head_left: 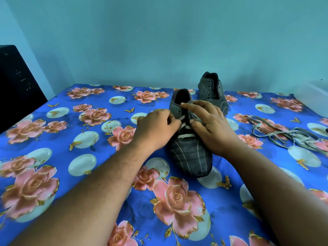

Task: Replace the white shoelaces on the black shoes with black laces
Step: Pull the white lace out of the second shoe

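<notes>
- The near black shoe (pixel 190 153) lies just right of the frame's centre on the blue floral cloth (pixel 92 174), toe towards 6 o'clock and opening towards 12 o'clock.
- White laces (pixel 185 135) cross its front in several rows.
- The left hand (pixel 156 129) comes in from 7 o'clock, its fingers curled and pinching a lace at the shoe's left edge.
- The right hand (pixel 211 125) comes in from 5 o'clock and lies over the shoe's right side; the fingers (pixel 192 106) reach across the upper rows towards 10 o'clock, and the thumb presses near the laces. Whether it grips a lace I cannot tell.
- The second black shoe (pixel 212 91) stands just behind, at 1 o'clock from the first, with bare eyelets.
- A loose pile of pale laces (pixel 284 134) lies on the cloth at 3 o'clock, apart from both shoes.
- A dark box (pixel 16 86) sits at the 9 o'clock edge.
</notes>
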Tool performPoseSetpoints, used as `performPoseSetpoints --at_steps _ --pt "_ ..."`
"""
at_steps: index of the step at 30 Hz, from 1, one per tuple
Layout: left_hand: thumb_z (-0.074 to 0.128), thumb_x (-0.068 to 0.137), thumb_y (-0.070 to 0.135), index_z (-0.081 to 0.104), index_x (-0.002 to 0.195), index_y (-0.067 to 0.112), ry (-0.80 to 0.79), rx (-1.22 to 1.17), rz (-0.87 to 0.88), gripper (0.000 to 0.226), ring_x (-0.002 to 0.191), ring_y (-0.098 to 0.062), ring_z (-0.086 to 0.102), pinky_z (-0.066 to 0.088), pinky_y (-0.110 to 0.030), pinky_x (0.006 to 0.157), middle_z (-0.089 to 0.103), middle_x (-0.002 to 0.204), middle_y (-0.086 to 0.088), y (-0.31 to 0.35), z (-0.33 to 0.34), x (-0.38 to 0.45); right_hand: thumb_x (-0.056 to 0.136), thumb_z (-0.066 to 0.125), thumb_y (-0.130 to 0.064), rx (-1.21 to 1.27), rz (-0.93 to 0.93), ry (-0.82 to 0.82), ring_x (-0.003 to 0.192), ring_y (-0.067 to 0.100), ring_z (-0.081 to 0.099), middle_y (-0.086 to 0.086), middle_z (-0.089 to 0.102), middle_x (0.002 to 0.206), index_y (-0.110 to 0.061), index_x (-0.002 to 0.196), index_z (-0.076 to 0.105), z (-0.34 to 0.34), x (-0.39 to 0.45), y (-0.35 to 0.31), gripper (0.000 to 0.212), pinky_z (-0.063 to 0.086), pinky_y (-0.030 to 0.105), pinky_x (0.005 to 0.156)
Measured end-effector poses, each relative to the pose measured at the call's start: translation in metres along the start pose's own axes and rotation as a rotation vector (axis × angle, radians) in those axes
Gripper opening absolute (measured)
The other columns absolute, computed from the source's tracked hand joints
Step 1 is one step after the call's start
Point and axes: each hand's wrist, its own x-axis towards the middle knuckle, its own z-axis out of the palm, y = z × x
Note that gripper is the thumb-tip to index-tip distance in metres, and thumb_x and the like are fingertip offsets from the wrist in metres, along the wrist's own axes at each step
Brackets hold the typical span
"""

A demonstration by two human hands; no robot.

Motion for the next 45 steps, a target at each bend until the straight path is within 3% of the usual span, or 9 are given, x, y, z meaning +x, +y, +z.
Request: performPoseSetpoints --at_steps 3,7,17,24,29,33,37,40,45 --pt "0.052 0.094 0.04 0.056 0.076 0.017 0.015 0.032 -0.055 0.029 0.079 -0.023 0.056 0.044 -0.043 0.089 0.058 0.073 0.004 -0.001 0.001 0.001 0.09 0.038 -0.04 0.012 0.005 0.0 0.141 0.018 0.031 -0.009 0.04 0.15 -0.054 0.143 0.042 0.001 0.0 0.0 0.055 0.028 0.052 0.117" --pt "0.053 0.098 0.054 0.06 0.092 0.024 0.047 -0.173 0.069 0.032 0.086 -0.015 0.057 0.046 -0.043 0.086 0.059 0.092 0.011 -0.005 0.001 -0.003 0.09 0.04 -0.038 0.048 0.006 -0.014 0.141 0.019 0.032 -0.008 0.038 0.15 -0.051 0.146 0.039 0.002 0.0 0.003 0.058 0.028 0.052 0.118" --pt "0.05 0.089 0.066 0.062 0.083 0.028 0.117 -0.254 0.213 0.04 0.078 -0.01 0.058 0.051 -0.046 0.078 0.061 0.08 0.011 -0.005 0.007 -0.002 0.089 0.036 -0.048 0.037 0.073 -0.038 0.142 0.017 0.028 -0.011 0.035 0.154 -0.06 0.149 0.025 0.002 0.0 0.004 0.063 0.023 0.052 0.12" --pt "0.053 0.079 0.054 0.056 0.069 0.026 0.155 -0.209 -0.042 0.03 0.069 -0.008 0.056 0.047 -0.046 0.091 0.057 0.065 0.014 -0.006 0.008 0.002 0.089 0.035 -0.053 0.03 0.065 -0.029 0.139 0.018 0.03 -0.012 0.04 0.151 -0.059 0.148 0.027 0.003 0.001 0.004 0.061 0.026 0.052 0.118" --pt "0.051 0.073 0.058 0.057 0.073 0.027 0.097 -0.287 -0.232 0.031 0.076 -0.021 0.058 0.05 -0.051 0.09 0.058 0.063 0.012 -0.009 0.011 0.003 0.089 0.035 -0.054 0.019 0.065 -0.031 0.141 0.018 0.03 -0.011 0.04 0.151 -0.059 0.148 0.027 0.002 0.001 0.004 0.06 0.026 0.051 0.118" --pt "0.056 0.081 0.067 0.063 0.089 0.034 0.125 -0.392 0.073 0.035 0.094 -0.007 0.061 0.046 -0.052 0.096 0.066 0.091 0.02 -0.007 0.007 -0.001 0.089 0.034 -0.058 0.028 0.059 -0.036 0.141 0.019 0.031 -0.011 0.04 0.151 -0.058 0.149 0.027 0.002 0.002 0.005 0.059 0.027 0.051 0.118" --pt "0.054 0.087 0.064 0.057 0.089 0.044 0.186 -0.339 0.217 0.021 0.095 -0.014 0.062 0.05 -0.055 0.09 0.063 0.092 0.015 -0.009 0.014 0.004 0.087 0.031 -0.064 0.034 0.044 -0.024 0.14 0.02 0.033 -0.011 0.041 0.15 -0.059 0.147 0.027 0.004 0.002 0.007 0.061 0.028 0.053 0.117" --pt "0.058 0.084 0.057 0.053 0.076 0.033 0.192 -0.248 0.15 0.026 0.089 -0.013 0.059 0.047 -0.052 0.09 0.061 0.085 0.012 -0.009 0.014 0.005 0.088 0.033 -0.063 0.029 0.05 -0.029 0.14 0.02 0.032 -0.011 0.04 0.15 -0.06 0.147 0.027 0.004 0.002 0.007 0.059 0.028 0.052 0.117" --pt "0.055 0.074 0.054 0.058 0.071 0.021 0.122 -0.071 -0.192 0.033 0.09 -0.023 0.062 0.045 -0.043 0.091 0.066 0.077 0.007 -0.019 0.006 0.008 0.092 0.037 -0.056 0.026 0.048 -0.038 0.14 0.02 0.031 -0.01 0.04 0.151 -0.058 0.148 0.029 0.002 0.001 0.006 0.057 0.026 0.049 0.118"
